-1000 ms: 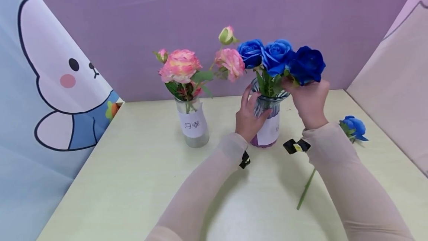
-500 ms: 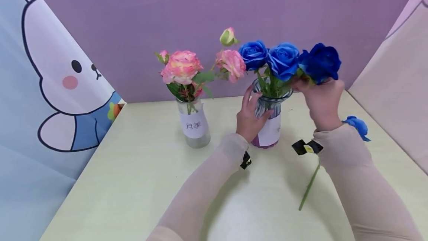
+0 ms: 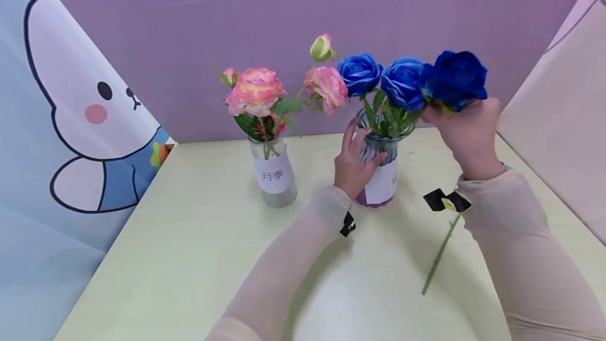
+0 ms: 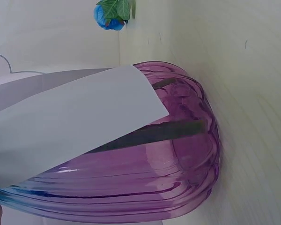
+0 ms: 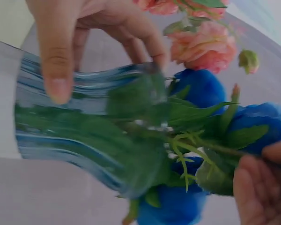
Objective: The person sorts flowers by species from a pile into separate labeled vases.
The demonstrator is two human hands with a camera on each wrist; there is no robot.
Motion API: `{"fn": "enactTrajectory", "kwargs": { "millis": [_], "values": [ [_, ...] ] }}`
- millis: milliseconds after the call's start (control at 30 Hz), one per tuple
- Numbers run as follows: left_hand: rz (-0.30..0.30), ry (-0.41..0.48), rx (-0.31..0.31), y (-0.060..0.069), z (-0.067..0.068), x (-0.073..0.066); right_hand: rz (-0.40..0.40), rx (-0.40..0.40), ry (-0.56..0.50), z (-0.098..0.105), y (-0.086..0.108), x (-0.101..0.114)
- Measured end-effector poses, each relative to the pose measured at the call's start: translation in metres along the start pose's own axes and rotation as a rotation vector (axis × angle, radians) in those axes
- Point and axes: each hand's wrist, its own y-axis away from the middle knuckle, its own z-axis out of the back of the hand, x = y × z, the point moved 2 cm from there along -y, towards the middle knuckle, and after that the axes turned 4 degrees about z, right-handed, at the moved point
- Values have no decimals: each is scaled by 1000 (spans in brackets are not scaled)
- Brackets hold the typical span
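My left hand [image 3: 354, 167] grips a ribbed glass vase [image 3: 389, 147], blue at the neck and purple at the base, with a white paper label [image 3: 382, 183]. Two blue roses, one on the left [image 3: 360, 73] and one in the middle [image 3: 403, 82], stand in it. To their right, my right hand [image 3: 473, 136] pinches a darker blue rose [image 3: 455, 79] just under its head. In the right wrist view the pinched stem [image 5: 225, 149] runs toward the vase mouth. Cut stem ends [image 4: 164, 133] show through the purple base in the left wrist view.
A clear vase [image 3: 279, 198] with a written label holds pink flowers [image 3: 258, 91] to the left. Another blue rose [image 4: 111, 16] lies on the table at the right; its stem [image 3: 441, 257] shows below my right wrist. A purple backdrop [image 3: 189, 67] rises behind.
My right hand has moved right and slightly up with the dark blue rose. The middle rose has shifted right, away from the left one. My left hand keeps its place on the vase.
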Motion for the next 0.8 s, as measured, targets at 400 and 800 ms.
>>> {"fn": "enactTrajectory", "kwargs": {
  "millis": [400, 800],
  "values": [
    [-3, 26, -4, 2, -1, -1, -87, 119, -576, -5, 2, -42],
    [42, 29, 6, -1, 1, -3, -162, 65, -637, -8, 9, -40]
  ]
}}
